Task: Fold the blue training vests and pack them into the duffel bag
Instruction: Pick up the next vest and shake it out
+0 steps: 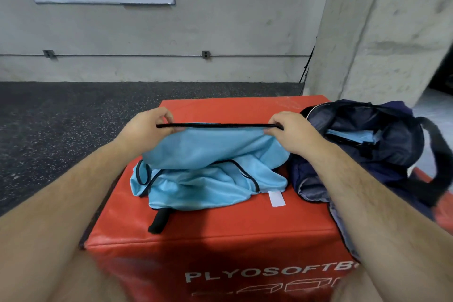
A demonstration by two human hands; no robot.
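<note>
A light blue training vest (pixel 208 147) with black trim is stretched between my hands above the red plyo box (pixel 220 230). My left hand (pixel 149 124) pinches the black-edged hem at its left end. My right hand (pixel 285 130) pinches the same hem at its right end. More blue vest fabric (pixel 210 186) lies crumpled on the box beneath. The dark navy duffel bag (pixel 362 144) sits open at the right of the box, with folded blue vest fabric (pixel 353 136) inside it.
A black strap (pixel 159 222) pokes out from under the crumpled fabric. A white tag (pixel 277 198) lies on the box. Dark speckled rubber floor (pixel 61 135) spreads to the left. A concrete wall and a pillar (pixel 380 32) stand behind.
</note>
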